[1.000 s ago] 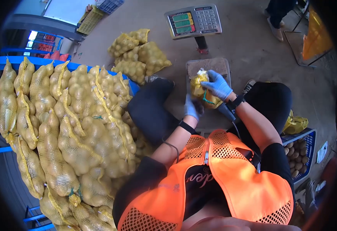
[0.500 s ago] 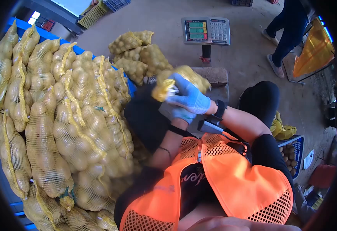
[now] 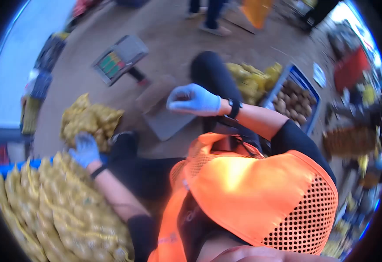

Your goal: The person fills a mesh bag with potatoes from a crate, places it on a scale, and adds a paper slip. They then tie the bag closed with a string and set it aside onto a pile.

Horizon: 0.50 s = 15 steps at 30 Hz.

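My left hand [image 3: 85, 150], in a blue glove, reaches to the near edge of yellow mesh bags of potatoes [image 3: 90, 118] on the floor. Its fingers look stretched out against the lowest bag, though blur hides the exact contact. My right hand [image 3: 195, 99], gloved too, hangs above the grey platform [image 3: 171, 124] of a floor scale. Its fingers are loosely curled in, with nothing seen inside them. Beyond the platform stands the scale's tilted display [image 3: 120, 59], with green readouts.
Many filled mesh bags [image 3: 64, 201] lie stacked at lower left by a blue edge. To the right are a blue crate [image 3: 314, 115] of loose potatoes and yellow bags [image 3: 250, 81]. A person's legs [image 3: 212, 17] stand at the back, beside an orange sheet [image 3: 256, 13].
The view has swung to the right. My hands, together at a bag over the scale before, are now apart: the left at the floor bags, the right without the bag.
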Motion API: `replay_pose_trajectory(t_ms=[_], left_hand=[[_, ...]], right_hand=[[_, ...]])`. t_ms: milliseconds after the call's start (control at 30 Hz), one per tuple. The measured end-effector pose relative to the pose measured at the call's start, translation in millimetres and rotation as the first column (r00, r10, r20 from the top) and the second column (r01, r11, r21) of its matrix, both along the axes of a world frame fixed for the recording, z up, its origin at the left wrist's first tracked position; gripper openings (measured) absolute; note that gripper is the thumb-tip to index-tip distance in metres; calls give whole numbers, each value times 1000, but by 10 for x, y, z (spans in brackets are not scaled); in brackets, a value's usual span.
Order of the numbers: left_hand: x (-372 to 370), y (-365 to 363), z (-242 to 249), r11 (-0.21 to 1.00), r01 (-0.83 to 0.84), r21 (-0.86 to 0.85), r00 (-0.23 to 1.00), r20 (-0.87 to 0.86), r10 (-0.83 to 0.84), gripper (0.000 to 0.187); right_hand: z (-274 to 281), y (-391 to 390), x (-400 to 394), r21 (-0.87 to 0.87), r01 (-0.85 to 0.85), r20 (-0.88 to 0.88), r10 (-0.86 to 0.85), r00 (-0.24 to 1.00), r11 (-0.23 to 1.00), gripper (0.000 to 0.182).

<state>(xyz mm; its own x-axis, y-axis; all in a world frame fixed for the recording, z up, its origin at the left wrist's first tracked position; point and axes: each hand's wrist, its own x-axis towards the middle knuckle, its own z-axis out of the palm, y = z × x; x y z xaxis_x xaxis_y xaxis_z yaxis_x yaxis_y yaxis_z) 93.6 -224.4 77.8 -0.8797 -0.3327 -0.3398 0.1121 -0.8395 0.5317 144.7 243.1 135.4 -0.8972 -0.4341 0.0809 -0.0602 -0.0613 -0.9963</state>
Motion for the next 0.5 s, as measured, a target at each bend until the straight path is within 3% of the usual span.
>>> replay_pose_trajectory(t_ms=[67, 133, 200, 267, 333, 400, 467, 500], left_hand=[[172, 237, -37, 971, 101, -215, 978, 202, -57, 62], [271, 332, -266, 905, 189, -382, 933, 358, -43, 53], [282, 390, -341, 848, 277, -451, 849, 528, 3, 48], [255, 495, -328, 761, 304, -573, 883, 470, 2, 48], [157, 480, -374, 720, 382, -579, 867, 494, -63, 49], [48, 531, -401, 669, 457, -587, 845, 521, -120, 49], [-66, 595, -385, 584, 514, -628, 825, 548, -137, 48], [-114, 639, -355, 572, 519, -635, 824, 549, -139, 48]], right_hand=[[-90, 759, 246, 135, 337, 213, -359, 909, 932, 22], [-349, 1420, 546, 61, 622, 401, -590, 701, 781, 22], [-745, 1957, 899, 274, 786, 273, -829, 489, 554, 24], [-1248, 2324, 1273, 490, 779, 174, -919, 354, 392, 26], [-1944, 2626, 1745, 614, 769, -66, -959, 277, 179, 29], [-2045, 2762, 2182, 742, 668, -166, -980, 107, -53, 29], [-2335, 2967, 2585, 798, 584, -107, -988, -110, -152, 30], [-2436, 3039, 2788, 845, 517, -78, -988, -132, -136, 32]])
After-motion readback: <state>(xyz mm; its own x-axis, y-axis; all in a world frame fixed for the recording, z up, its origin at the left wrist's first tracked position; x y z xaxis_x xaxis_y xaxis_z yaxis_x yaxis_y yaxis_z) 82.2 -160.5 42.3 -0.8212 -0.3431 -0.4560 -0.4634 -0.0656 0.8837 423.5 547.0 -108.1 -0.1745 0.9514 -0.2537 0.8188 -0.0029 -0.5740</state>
